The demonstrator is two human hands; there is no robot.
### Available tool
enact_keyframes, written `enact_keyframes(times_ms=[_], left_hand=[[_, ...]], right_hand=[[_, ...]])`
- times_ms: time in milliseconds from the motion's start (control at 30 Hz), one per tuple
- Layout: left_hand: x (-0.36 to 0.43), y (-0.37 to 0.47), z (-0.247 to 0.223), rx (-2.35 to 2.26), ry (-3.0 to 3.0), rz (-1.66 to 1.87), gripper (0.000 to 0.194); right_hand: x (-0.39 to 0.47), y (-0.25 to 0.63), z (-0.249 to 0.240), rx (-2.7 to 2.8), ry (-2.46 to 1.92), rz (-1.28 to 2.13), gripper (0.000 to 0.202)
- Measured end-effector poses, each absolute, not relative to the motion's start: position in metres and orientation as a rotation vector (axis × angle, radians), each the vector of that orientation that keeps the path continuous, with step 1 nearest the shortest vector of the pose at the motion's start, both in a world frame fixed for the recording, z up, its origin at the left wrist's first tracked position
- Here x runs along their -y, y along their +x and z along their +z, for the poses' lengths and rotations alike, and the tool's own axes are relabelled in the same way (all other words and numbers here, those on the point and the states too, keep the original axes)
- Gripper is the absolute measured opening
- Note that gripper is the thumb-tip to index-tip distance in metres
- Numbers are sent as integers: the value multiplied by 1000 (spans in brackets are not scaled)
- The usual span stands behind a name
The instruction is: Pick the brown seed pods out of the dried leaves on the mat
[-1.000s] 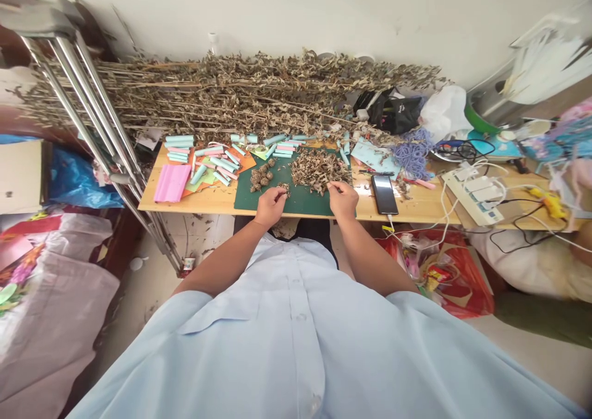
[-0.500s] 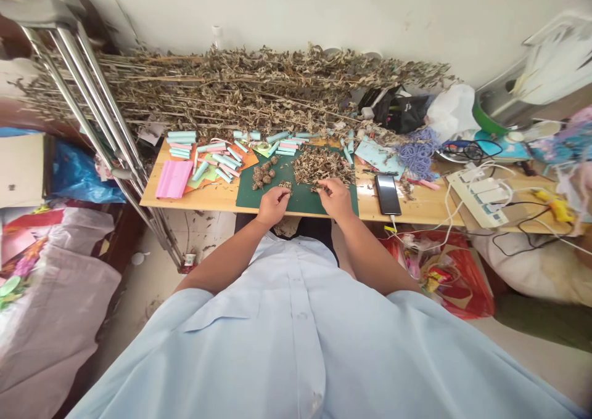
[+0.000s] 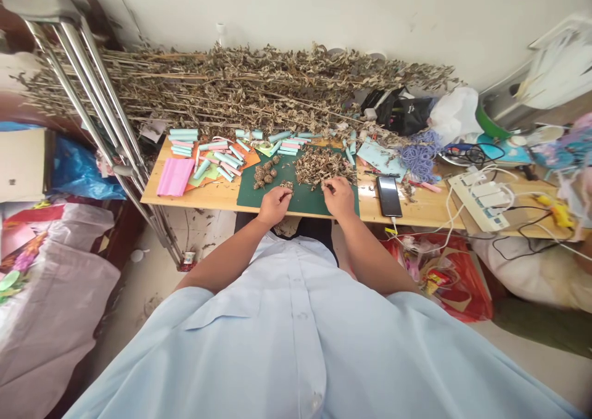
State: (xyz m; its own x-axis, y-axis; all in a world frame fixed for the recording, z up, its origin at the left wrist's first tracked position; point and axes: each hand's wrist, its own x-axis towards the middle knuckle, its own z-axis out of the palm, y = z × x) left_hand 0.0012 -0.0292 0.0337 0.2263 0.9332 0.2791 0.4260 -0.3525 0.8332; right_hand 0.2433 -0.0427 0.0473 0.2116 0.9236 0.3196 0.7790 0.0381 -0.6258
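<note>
The left hand [image 3: 274, 205] pinches a leaf clump [image 3: 287, 185] over the green mat [image 3: 305, 204]; I can't tell whether the right hand [image 3: 340, 198], at the leaf pile [image 3: 324, 165], grips anything. A slack pinch could scatter that clump, I judge.

Right hand [image 3: 340, 198] shifted slightly left along near side of crumbled leaf pile [image 3: 324, 164] vs first frame; vs second, nudged back right. Camera view drifted too, worktop [image 3: 152, 185] sits slightly farther right.
</note>
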Motion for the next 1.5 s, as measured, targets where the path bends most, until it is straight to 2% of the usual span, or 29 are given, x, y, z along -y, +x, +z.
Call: enact_keyframes(times_ms=[367, 833, 1000, 1233, 1500], left_hand=[[27, 0, 31, -1245, 1843, 1074, 14], [27, -1, 32, -1240, 1805, 1050, 16], [27, -1, 34, -1242, 1814, 1039, 16], [28, -1, 37, -1242, 1808, 1043, 16], [28, -2, 40, -1255, 1827, 1006, 16]], right_hand=[[34, 252, 36, 1137, -1739, 485, 34], [33, 249, 51, 641, -1544, 744, 23], [35, 252, 55, 687, -1614, 754, 19], [42, 263, 48, 748, -1743, 769, 32], [55, 270, 50, 838, -1760, 864, 34]])
